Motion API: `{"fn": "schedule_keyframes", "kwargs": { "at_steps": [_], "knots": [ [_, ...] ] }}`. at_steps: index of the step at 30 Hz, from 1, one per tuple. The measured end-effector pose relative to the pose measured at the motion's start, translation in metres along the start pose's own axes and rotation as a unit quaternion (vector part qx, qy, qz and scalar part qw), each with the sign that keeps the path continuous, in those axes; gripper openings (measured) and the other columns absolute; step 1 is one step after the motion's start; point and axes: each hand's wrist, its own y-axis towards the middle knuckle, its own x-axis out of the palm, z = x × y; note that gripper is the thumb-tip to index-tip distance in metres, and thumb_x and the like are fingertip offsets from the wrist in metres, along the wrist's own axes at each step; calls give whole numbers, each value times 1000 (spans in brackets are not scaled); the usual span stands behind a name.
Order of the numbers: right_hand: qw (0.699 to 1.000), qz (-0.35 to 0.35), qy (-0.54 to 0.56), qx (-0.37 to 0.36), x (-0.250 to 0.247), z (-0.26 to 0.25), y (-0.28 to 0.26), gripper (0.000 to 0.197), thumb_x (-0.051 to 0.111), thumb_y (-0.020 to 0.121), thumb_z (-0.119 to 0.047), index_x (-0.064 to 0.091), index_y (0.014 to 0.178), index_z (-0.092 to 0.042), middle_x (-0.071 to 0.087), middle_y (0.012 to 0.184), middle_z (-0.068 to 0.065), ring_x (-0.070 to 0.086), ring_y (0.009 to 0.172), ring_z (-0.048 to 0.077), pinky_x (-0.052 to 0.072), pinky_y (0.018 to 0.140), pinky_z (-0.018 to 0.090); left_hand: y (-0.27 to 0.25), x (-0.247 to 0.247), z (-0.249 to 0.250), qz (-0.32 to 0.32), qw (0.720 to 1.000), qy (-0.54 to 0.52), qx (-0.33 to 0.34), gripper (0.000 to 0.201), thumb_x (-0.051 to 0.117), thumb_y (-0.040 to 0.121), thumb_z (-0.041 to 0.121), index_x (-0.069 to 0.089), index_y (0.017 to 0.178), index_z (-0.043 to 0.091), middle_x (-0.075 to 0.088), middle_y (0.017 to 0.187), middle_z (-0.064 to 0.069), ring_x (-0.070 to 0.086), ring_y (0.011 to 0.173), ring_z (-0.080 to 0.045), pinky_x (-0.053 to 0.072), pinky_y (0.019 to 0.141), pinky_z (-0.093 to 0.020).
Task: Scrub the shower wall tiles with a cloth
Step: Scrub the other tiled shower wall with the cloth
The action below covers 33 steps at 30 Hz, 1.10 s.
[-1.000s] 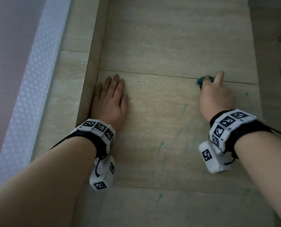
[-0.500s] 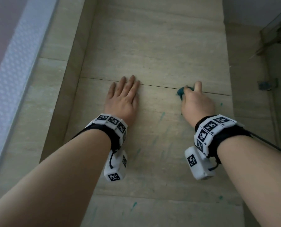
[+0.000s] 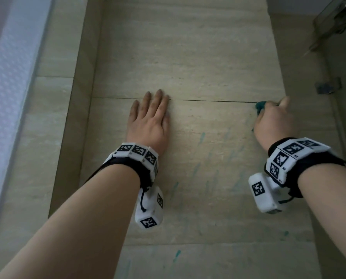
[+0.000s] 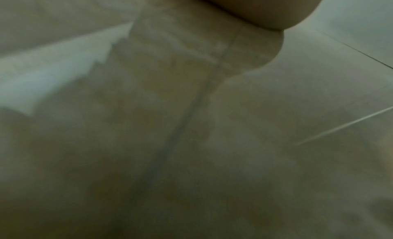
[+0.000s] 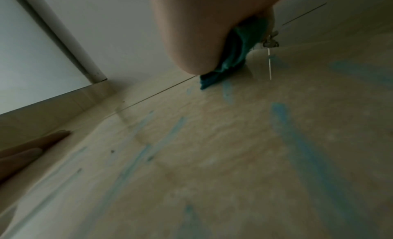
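The beige shower wall tiles (image 3: pixel 188 57) fill the head view and carry faint teal streaks (image 3: pixel 202 135) below a thin horizontal grout line. My right hand (image 3: pixel 274 119) grips a bunched teal cloth (image 3: pixel 260 106) and presses it on the wall just under that line, near the tile's right edge. In the right wrist view the cloth (image 5: pixel 236 57) sticks out from under the palm against blue-green smears (image 5: pixel 297 141). My left hand (image 3: pixel 150 119) lies flat on the wall with straight fingers, fingertips at the grout line. The left wrist view is blurred and shows only the heel of the hand (image 4: pixel 255 10) on tile.
A side wall with a white patterned strip (image 3: pixel 5 97) runs along the left. On the right stand a glass panel with metal fittings (image 3: pixel 333 19) and a small bracket (image 3: pixel 328 86). More teal specks (image 3: pixel 177 253) dot the lower tile.
My right hand has slid the cloth to the right along the grout line, away from the left hand. The left hand stays flat on the wall.
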Motion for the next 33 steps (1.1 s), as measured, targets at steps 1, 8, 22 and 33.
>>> {"fn": "schedule_keyframes", "kwargs": {
  "at_steps": [1,8,22,33],
  "knots": [
    [1000,-6,-14,-1,-2,-3,-4,25,45,94,-7,55,112,7,31,135,24,53,96,45,49,75,47,0,0,0,-1,1000,3,0,51,12,104,36,2,154,30,-5,161,12,-9,147,-11,-13,117,-31],
    [984,-65,-110,-122,-14,-26,-35,28,45,90,-1,51,118,-3,29,136,15,57,85,38,35,62,36,1,-1,1,-5,1000,4,-2,51,12,104,36,4,154,29,-3,161,11,-8,148,-12,-10,118,-33],
    [987,-63,-56,-140,-12,-17,-44,29,48,91,-3,53,119,-5,32,132,15,38,65,25,35,58,35,0,0,2,-7,1000,8,-3,51,11,104,36,3,154,29,-3,161,11,-8,148,-12,-11,117,-32],
    [989,-29,-53,-136,-3,13,-2,43,41,95,-3,43,137,-13,27,139,19,51,76,36,46,69,43,1,1,2,-3,1000,5,-2,51,11,104,36,2,154,30,-4,161,12,-9,147,-11,-12,117,-31]
  ]
}}
